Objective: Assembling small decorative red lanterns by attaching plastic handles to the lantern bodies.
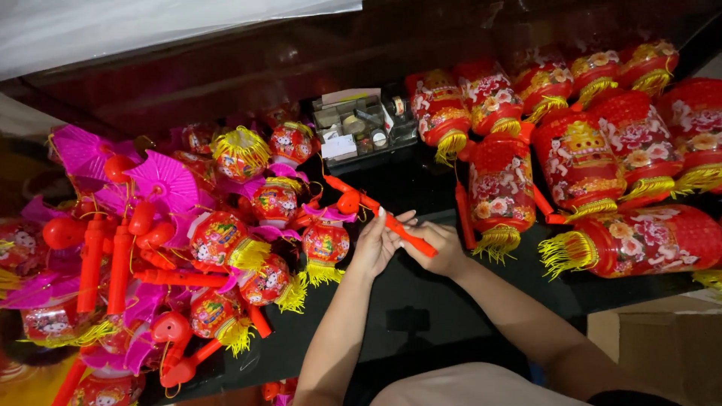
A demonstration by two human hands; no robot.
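Bare black tabletop lies open beneath both forearms; small lanterns and red sticks crowd the left; big lanterns block the right; a parts tray stands behind.

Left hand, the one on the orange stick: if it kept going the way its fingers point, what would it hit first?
The left hand points up and away across the dark table. Beyond the orange stick it holds, the first thing in line is probably the small grey compartment tray, though depth is hard to judge.

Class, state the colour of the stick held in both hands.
Bright orange-red; the stick shows best in the head view, held by both hands.
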